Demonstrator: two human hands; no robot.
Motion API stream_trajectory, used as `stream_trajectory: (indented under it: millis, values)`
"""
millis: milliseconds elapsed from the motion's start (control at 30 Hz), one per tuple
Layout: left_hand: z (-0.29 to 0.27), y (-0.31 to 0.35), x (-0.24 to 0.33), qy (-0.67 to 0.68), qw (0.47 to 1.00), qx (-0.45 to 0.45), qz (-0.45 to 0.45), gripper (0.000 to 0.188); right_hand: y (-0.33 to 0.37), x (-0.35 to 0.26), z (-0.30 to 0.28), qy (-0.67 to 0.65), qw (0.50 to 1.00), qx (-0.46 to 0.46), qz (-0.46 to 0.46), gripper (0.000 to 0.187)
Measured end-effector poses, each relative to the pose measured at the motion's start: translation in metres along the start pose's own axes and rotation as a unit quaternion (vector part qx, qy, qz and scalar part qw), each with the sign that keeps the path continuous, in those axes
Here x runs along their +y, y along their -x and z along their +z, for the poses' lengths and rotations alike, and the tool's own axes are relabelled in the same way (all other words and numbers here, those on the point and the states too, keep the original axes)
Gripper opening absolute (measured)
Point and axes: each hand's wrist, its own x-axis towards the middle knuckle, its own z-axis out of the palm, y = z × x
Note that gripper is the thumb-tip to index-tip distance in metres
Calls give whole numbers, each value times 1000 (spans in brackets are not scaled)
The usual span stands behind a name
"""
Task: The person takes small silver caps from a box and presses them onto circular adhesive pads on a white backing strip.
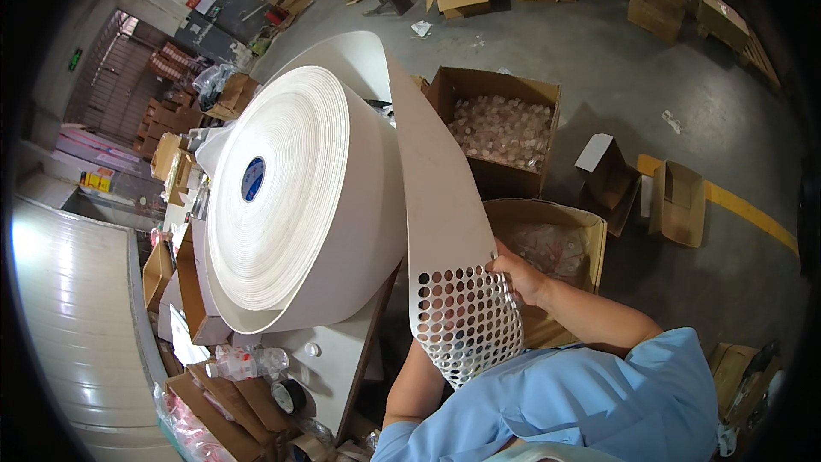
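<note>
At the far left there is a curved pale panel (81, 316), and beside it stand some open cartons (201, 287). Lower, a clear bottle (244, 364) lies on its side, with a black ring (288, 395) near it. A small white cap (311, 348) rests on the pale counter (340, 368). A very large white roll (299, 197) stands there on its round side; its flat face, with a blue centre, is turned to the left. From the upper part of the roll a wide white strip (440, 180) comes down to the person, who wears a blue shirt (573, 402). The lower part of this strip is full of round holes in rows. The left forearm (416, 385) goes up behind the holed part, so the left hand is covered, and I cannot tell if it holds something. The right hand (519, 276) pinches the right edge of the strip, where the holes begin. Behind the strip, to its right, a brown box (506, 178) contains many small discs (505, 124), and nearer, another box (596, 248) contains clear plastic. Farther right, an open box (684, 197) sits on the grey floor (727, 137), just beside a yellow line (753, 218).
</note>
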Motion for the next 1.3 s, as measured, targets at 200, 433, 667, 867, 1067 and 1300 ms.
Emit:
stream_trajectory:
  millis: [200,433,667,867,1067,1300]
  values:
    - [-1,-1,-1,2,1000,-2,1,32,5,-14,13,-16,999,-8,33,69]
    - [2,-1,-5,0,1000,-9,-2,31,1,-3,4,-7,999,42,11,72]
    - [4,-2,-6,0,1000,-17,-6,29,-10,6,4,328,908,252,-67,74]
    - [-1,2,-3,1,1000,-18,-7,28,4,-1,27,599,671,207,-385,23]
    - [1,7,-4,-3,1000,-25,-14,27,15,1,33,687,574,171,-411,28]
    - [1,9,-4,-4,999,-29,-17,26,12,5,29,660,618,152,-399,28]
